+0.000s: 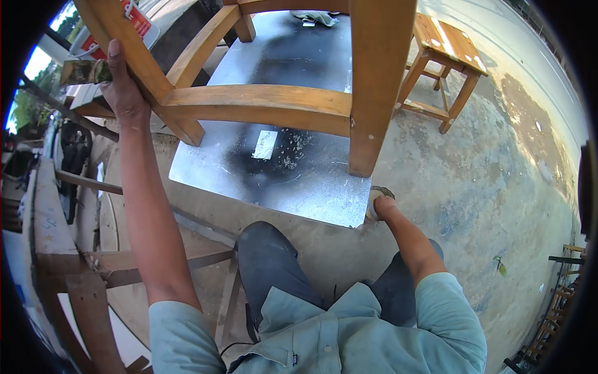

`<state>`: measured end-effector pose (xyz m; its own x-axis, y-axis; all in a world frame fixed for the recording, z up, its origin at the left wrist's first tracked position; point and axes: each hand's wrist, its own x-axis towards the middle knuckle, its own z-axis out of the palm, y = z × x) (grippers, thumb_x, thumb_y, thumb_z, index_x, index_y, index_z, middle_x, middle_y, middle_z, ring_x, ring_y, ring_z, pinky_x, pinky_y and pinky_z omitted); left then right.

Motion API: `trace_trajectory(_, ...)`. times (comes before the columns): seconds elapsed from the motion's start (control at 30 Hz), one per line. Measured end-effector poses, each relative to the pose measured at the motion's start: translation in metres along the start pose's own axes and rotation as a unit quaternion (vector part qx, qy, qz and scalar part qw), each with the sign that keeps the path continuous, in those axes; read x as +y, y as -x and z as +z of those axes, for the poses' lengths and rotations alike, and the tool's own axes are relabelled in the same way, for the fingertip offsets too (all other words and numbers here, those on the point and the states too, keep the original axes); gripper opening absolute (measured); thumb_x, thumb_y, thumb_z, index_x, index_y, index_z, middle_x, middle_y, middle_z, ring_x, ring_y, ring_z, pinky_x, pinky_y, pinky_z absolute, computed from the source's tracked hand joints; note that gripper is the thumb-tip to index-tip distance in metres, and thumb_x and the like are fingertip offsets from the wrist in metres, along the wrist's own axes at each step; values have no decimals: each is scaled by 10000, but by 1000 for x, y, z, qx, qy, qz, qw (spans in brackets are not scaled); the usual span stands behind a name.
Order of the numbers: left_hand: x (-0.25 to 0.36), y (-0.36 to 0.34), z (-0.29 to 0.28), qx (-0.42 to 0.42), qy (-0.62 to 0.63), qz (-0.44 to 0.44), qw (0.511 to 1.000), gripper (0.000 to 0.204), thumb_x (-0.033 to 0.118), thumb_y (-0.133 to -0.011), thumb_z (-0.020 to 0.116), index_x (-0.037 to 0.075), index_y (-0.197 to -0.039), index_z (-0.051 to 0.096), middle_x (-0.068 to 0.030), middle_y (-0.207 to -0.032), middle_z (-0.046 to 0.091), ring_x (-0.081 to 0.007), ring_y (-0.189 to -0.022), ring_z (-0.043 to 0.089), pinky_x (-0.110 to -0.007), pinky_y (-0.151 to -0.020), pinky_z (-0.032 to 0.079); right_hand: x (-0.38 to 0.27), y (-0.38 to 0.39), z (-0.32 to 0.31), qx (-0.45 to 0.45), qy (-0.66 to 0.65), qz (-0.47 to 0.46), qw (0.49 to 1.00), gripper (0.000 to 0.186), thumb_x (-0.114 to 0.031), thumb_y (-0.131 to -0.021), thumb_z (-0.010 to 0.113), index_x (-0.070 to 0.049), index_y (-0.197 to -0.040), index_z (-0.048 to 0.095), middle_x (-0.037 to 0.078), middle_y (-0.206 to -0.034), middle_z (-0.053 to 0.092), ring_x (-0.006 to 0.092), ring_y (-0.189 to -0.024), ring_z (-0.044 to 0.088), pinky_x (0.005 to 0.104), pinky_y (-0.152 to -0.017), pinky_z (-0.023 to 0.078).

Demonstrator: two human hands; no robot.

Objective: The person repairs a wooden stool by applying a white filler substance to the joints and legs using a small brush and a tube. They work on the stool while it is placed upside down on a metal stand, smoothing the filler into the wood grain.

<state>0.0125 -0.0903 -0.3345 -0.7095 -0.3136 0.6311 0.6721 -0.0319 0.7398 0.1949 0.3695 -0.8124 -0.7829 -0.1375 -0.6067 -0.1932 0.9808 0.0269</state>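
A wooden stool (pixel 268 106) with orange-brown legs and crossbars stands in front of me on a table with a silvery, black-smudged top (pixel 212 159). My left hand (pixel 128 93) is closed on its left leg, the thumb showing on the near side and the other fingers hidden behind the wood. Low by the table's near right corner is my right hand (pixel 385 206). It is closed around a pale, roundish object (pixel 375 198) with a dark rim, which I cannot make out. A small white rectangle (pixel 265 144) lies on the tabletop among whitish flakes.
Another wooden stool (pixel 445 56) stands on the concrete floor to the right. At the upper left is a red and white bucket (pixel 138 23). A crumpled cloth (pixel 316 17) lies at the table's far end. Wooden framework (pixel 93 311) crowds my left side.
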Motion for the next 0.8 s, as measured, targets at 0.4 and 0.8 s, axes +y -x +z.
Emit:
trace_trajectory(0.4, 22, 24, -16, 12, -60, -13, 998, 617, 519, -782, 830, 51, -1146, 658, 2, -1024, 657, -84, -916, 599, -269, -825, 485, 6, -86, 105, 72, -13, -40, 996, 248, -164, -927, 562, -115, -1074, 756, 97, -1153, 727, 250, -1061, 708, 371, -848, 575)
trace_trajectory(0.8, 8, 15, -1, 22, -36, 7, 999, 652, 550, -750, 843, 42, -1123, 677, -16, -998, 670, -124, -892, 615, -281, -824, 492, -17, 13, -13, 105, -56, 63, 991, 247, -159, -912, 536, -89, -992, 760, 152, -1059, 736, 299, -974, 724, 399, -823, 580)
